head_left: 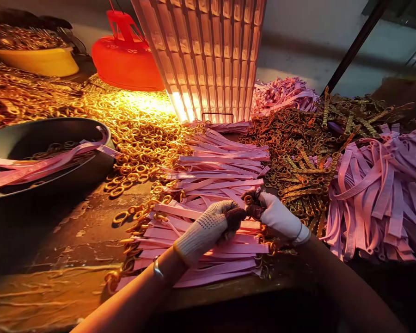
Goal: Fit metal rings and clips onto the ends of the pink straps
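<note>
My left hand (210, 226), in a white dotted glove with dark fingertips, is closed above the pink straps (208, 233). What its fingers hold, if anything, is hidden. Close by on its right, my right hand (279, 216), also gloved in white with dark fingertips, pinches a small metal ring (248, 200). The fingertips of both hands nearly meet. Beneath them the straps lie side by side in a long row, with brass-coloured rings at several of their ends. Loose golden rings (138, 148) are heaped to the left of the row.
A dark basin (106, 166) holding straps stands at left, a yellow tub (38, 61) behind it. Under a red lamp (125, 62) the rings glow, beside a ribbed panel (208, 55). Metal pieces (298, 157) and a heap of purple-pink straps (377, 194) lie at right.
</note>
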### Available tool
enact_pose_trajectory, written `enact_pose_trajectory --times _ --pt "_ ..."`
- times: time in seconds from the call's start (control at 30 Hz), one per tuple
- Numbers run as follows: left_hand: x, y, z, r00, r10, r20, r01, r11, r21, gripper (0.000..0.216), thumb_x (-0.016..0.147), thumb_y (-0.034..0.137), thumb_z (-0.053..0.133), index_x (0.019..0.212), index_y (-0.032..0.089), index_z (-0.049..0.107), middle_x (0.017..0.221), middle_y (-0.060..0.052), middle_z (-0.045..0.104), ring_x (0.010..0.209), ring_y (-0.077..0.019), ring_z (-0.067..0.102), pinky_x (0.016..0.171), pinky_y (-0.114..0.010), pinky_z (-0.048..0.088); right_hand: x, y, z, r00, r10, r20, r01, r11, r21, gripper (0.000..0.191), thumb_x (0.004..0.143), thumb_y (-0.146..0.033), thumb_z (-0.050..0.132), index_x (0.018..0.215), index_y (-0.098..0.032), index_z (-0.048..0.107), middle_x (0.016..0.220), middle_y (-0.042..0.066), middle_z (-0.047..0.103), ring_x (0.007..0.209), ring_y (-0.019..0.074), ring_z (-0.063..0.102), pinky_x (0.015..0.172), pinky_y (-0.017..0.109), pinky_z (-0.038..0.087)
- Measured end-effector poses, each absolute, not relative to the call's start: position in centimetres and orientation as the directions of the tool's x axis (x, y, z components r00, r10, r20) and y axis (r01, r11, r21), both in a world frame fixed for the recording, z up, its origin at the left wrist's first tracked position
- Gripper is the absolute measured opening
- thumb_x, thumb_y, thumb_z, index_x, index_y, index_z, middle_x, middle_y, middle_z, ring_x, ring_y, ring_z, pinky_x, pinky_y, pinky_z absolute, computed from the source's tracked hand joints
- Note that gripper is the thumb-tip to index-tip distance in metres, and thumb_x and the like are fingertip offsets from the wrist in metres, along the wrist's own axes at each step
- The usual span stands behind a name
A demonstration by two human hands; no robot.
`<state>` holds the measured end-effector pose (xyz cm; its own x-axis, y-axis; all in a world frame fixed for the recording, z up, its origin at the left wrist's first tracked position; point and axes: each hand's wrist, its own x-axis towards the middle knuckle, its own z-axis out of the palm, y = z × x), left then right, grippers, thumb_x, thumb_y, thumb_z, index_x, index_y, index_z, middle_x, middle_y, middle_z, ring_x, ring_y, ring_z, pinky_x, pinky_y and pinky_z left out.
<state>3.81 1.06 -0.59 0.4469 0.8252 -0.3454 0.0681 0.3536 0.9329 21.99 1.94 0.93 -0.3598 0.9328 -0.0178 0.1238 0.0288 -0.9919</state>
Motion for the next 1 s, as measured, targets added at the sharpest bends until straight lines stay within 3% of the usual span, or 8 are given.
enact_pose_trajectory --times 0.2,0.33,0.47,0.6,0.7,0.77,0.9,1.0 --pt "4.6 0.8 -0.3 0.401 0.82 -0.409 -0.321 0.543 0.776 0.041 0.073 0.048 0.078 0.072 0.018 0.051 0.052 0.007 0.043 0.04 -0.0037 0.034 0.037 -0.015 0.025 22.5 0.6 1.4 -0.353 0.928 0.122 0.41 0.271 -0.871 0.022 0.095 -0.04 0.054 0.088 -0.019 0.055 0.088 0.003 0.062 0.081 0.0168 0.05 0.08 0.032 0.046" --pt "5.9 0.2 -1.4 0.303 0.866 -0.398 -0.392 0.494 0.776 0.046 0.072 0.057 0.076 0.073 0.02 0.049 0.048 0.008 0.043 0.038 -0.0057 0.033 0.035 -0.016 0.025 21.9 -0.1 -0.5 -0.325 0.941 0.093 0.4 0.226 -0.888 0.014 0.094 -0.03 0.052 0.091 -0.019 0.06 0.085 0.004 0.065 0.082 0.0187 0.056 0.076 0.03 0.048" --pt "5.9 0.2 -2.3 0.299 0.878 -0.375 -0.126 0.425 0.896 0.049 0.083 0.064 0.06 0.064 0.02 0.049 0.043 0.004 0.044 0.035 -0.0084 0.034 0.034 -0.02 0.024 21.8 -0.6 -1.4 -0.221 0.969 0.107 0.591 0.221 -0.776 0.016 0.09 -0.016 0.051 0.097 -0.02 0.064 0.084 0.005 0.069 0.083 0.0208 0.061 0.074 0.029 0.048" --pt "4.7 0.9 -1.2 0.237 0.949 -0.207 0.188 0.164 0.968 0.037 0.083 0.05 0.069 0.069 0.018 0.057 0.051 0.002 0.055 0.043 -0.0101 0.043 0.043 -0.022 0.031 22.3 -0.9 0.6 -0.262 0.965 0.002 0.868 0.236 -0.437 0.021 0.08 -0.006 0.054 0.091 -0.019 0.067 0.089 0.008 0.073 0.081 0.0218 0.065 0.069 0.029 0.043" --pt "4.1 1.3 0.0 0.354 0.934 -0.054 0.301 -0.06 0.952 0.022 0.084 0.038 0.07 0.077 0.018 0.064 0.068 -0.001 0.066 0.058 -0.0127 0.052 0.054 -0.023 0.038 22.8 -0.8 2.3 -0.322 0.939 -0.121 0.931 0.291 -0.219 0.019 0.076 -0.007 0.056 0.085 -0.019 0.067 0.087 0.009 0.074 0.078 0.0228 0.066 0.062 0.03 0.036" --pt "4.2 1.4 0.3 0.461 0.887 -0.028 0.305 -0.129 0.943 0.019 0.085 0.032 0.067 0.072 0.018 0.064 0.069 -0.002 0.066 0.061 -0.0128 0.052 0.057 -0.023 0.038 22.9 -0.7 3.0 -0.356 0.921 -0.159 0.927 0.327 -0.182 0.016 0.076 -0.01 0.057 0.082 -0.02 0.067 0.084 0.007 0.074 0.074 0.0218 0.066 0.058 0.03 0.032" --pt "5.2 1.5 -0.6 0.459 0.859 -0.227 0.05 0.229 0.972 0.03 0.089 0.037 0.061 0.067 0.019 0.049 0.054 0.004 0.048 0.046 -0.0088 0.038 0.044 -0.02 0.03 22.5 -0.8 2.2 -0.342 0.937 -0.069 0.902 0.307 -0.303 0.009 0.075 -0.013 0.06 0.076 -0.021 0.064 0.078 0.005 0.072 0.069 0.0188 0.063 0.058 0.029 0.033" --pt "6.5 1.7 -1.3 0.41 0.824 -0.39 -0.295 0.524 0.799 0.029 0.089 0.038 0.062 0.072 0.019 0.047 0.057 0.006 0.044 0.042 -0.0052 0.034 0.04 -0.015 0.027 21.8 -1.1 0.4 -0.195 0.978 0.077 0.898 0.209 -0.386 0.016 0.073 -0.01 0.06 0.085 -0.019 0.066 0.084 0.007 0.072 0.076 0.0211 0.063 0.064 0.028 0.039"
